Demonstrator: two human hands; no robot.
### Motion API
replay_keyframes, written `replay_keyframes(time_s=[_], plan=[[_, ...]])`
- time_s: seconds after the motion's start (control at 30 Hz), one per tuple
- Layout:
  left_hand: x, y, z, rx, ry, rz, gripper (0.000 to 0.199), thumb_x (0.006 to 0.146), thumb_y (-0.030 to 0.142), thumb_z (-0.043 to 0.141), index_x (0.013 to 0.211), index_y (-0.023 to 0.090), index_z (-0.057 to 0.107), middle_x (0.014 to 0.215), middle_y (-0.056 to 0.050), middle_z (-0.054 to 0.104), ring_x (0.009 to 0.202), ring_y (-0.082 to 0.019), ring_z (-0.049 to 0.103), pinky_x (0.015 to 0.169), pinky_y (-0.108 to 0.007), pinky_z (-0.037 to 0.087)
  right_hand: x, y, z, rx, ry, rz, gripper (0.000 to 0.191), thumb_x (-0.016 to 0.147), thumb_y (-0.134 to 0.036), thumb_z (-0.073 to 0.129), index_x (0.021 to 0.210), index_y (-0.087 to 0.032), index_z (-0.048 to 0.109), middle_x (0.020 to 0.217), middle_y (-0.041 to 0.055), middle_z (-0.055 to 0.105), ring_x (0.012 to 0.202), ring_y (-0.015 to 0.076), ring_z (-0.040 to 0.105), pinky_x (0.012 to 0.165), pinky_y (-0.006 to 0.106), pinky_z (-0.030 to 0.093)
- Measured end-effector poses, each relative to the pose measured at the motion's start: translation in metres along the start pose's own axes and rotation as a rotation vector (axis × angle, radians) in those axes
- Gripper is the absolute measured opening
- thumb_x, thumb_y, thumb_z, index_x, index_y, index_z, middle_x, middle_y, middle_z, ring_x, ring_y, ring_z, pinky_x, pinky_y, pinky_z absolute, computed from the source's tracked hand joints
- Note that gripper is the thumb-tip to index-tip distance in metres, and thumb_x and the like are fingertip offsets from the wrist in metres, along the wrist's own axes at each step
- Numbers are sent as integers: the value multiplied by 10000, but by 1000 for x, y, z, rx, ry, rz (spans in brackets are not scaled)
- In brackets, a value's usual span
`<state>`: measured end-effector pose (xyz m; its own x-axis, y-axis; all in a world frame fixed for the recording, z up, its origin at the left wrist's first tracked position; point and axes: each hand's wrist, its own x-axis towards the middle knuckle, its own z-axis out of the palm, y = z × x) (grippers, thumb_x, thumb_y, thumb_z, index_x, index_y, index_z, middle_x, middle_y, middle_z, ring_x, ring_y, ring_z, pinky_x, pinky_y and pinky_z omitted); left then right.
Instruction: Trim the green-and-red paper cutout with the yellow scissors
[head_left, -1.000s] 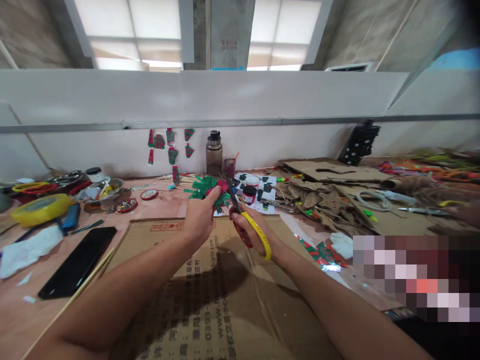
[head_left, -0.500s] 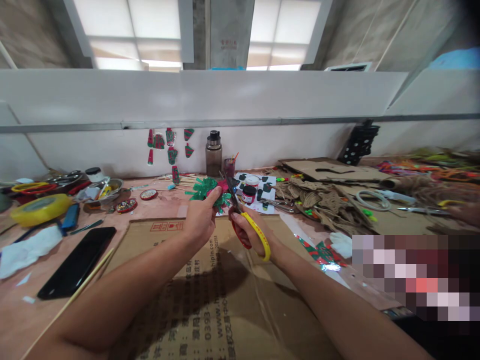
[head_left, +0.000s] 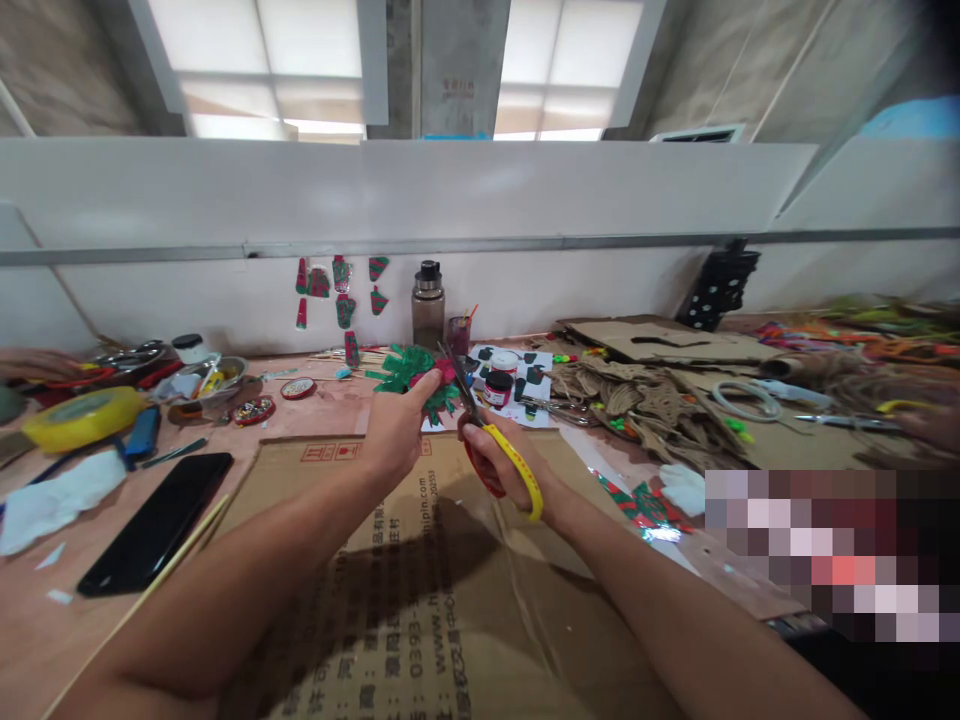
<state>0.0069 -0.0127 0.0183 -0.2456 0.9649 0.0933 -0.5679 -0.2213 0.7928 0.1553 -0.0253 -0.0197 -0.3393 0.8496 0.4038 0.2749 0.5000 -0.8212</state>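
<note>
A green and red painted piece with a fringed edge [head_left: 405, 368] is pinched in my left hand [head_left: 397, 430], between thumb and fingers. My right hand [head_left: 506, 465] holds scissors [head_left: 517, 470] with yellow and red handles, their blades pointing up and away beside the piece's right edge. Whether the blades touch it is unclear. Both hands are raised over the far edge of a printed cardboard sheet [head_left: 352, 600]. Just beyond my right hand stands a jar of dark red paint [head_left: 498, 388] on a spotted white paper [head_left: 536, 375].
A bottle [head_left: 428, 310] stands by the wall. To the left lie a black phone [head_left: 157, 525], yellow tape [head_left: 82, 418] and metal bowls [head_left: 217, 385]. Brown cord [head_left: 630, 395] is heaped to the right. Another person's hand [head_left: 934, 425] shows at the right edge, a second [head_left: 41, 363] at the left.
The fringed piece has turned slightly in my left hand, with the hand a little lower and further left. Another person's hand has appeared at the left edge.
</note>
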Motion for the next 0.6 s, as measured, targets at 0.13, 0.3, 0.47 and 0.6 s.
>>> replay_keyframes(time_s=[0.13, 0.3, 0.47, 0.6], plan=[[5, -2, -5, 63, -4, 5, 273, 556, 248, 914, 714, 136, 722, 714, -11, 726, 633, -139, 651, 662, -280, 548, 0, 1, 2, 87, -87, 143, 390, 900, -612, 465, 766, -247, 438, 519, -48, 449, 439, 127, 374, 455, 281, 316], [5, -2, -6, 67, -25, 9, 282, 557, 255, 916, 708, 143, 706, 688, 2, 705, 611, -133, 636, 653, -279, 546, 0, 3, 3, 198, -157, 131, 422, 875, -645, 483, 727, -255, 416, 497, -46, 465, 422, 122, 406, 455, 282, 335], [1, 0, -3, 87, -56, 26, 267, 554, 253, 915, 664, 139, 700, 673, 1, 696, 607, -120, 620, 627, -251, 529, 1, 0, 0, 164, -134, 142, 392, 870, -639, 506, 794, -257, 456, 495, -54, 461, 428, 129, 381, 461, 290, 329], [-2, 1, -2, 120, -47, 31, 253, 568, 247, 914, 649, 145, 697, 663, 5, 689, 603, -115, 615, 624, -239, 519, 1, 1, 0, 125, -100, 160, 394, 857, -640, 519, 800, -258, 440, 512, -60, 453, 428, 128, 379, 448, 287, 325]])
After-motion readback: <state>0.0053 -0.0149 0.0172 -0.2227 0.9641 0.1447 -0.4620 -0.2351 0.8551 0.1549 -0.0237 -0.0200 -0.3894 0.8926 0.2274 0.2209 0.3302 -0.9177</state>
